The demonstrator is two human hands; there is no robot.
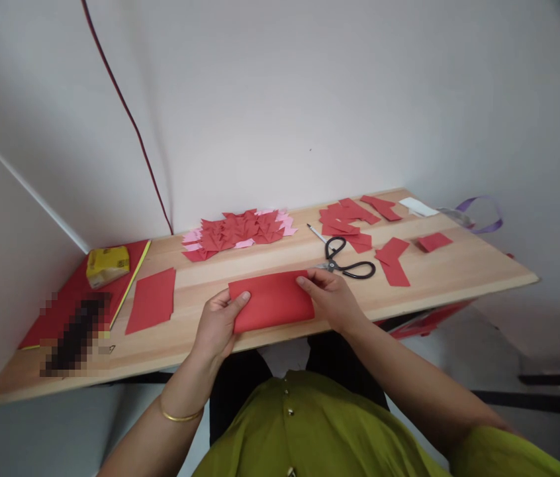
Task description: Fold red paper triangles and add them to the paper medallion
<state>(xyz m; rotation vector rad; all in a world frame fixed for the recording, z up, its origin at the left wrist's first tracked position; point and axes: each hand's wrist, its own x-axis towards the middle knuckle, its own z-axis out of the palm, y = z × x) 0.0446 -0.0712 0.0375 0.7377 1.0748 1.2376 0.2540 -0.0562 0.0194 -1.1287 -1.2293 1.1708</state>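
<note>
Both hands hold one red sheet of paper (274, 302) above the front edge of the wooden table. My left hand (218, 319) pinches its left end, thumb on top. At the other end, my right hand (332, 298) grips the upper right corner with its thumb over the face. Just behind that hand lie black-handled scissors (357, 270), handles spread, blades partly hidden. A pen (317, 233) rests beyond them. Red paper pieces (393, 262) lie to the right, and a stack of red sheets (151, 301) is at the left.
Folded red and pink papers (240, 232) are heaped along the wall. A yellow packet (108, 265) sits on a large red sheet (69, 301) at the far left, near a blurred-out dark object (79, 334). More red pieces (344, 215) and a white item (418, 207) lie back right.
</note>
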